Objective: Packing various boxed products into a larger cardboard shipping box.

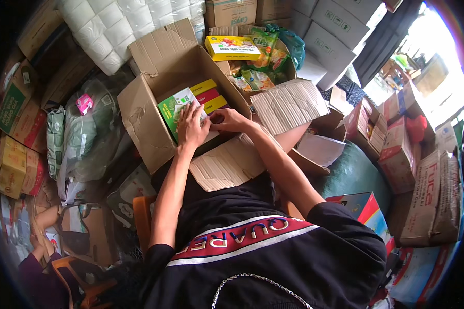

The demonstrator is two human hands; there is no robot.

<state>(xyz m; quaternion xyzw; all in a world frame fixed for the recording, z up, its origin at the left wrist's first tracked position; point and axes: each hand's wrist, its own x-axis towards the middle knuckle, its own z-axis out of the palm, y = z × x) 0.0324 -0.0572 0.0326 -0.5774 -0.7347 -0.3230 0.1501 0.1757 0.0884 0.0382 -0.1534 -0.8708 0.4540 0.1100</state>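
An open brown cardboard carton stands in front of me with its flaps folded out. Inside it are a green-and-white box and several yellow and dark red boxes. My left hand lies over the green-and-white box, fingers stretched across its top face and thumb apart. Just right of it, my right hand is closed in a pinch by that box's right side. Whatever its fingertips hold, if anything, is too small to make out. The near flap lies under my right forearm.
Behind the carton, a yellow box rests on another carton with green and orange packets. White wrapped packs are stacked at the back left. Cartons line the right side. Another person's arm shows at lower left.
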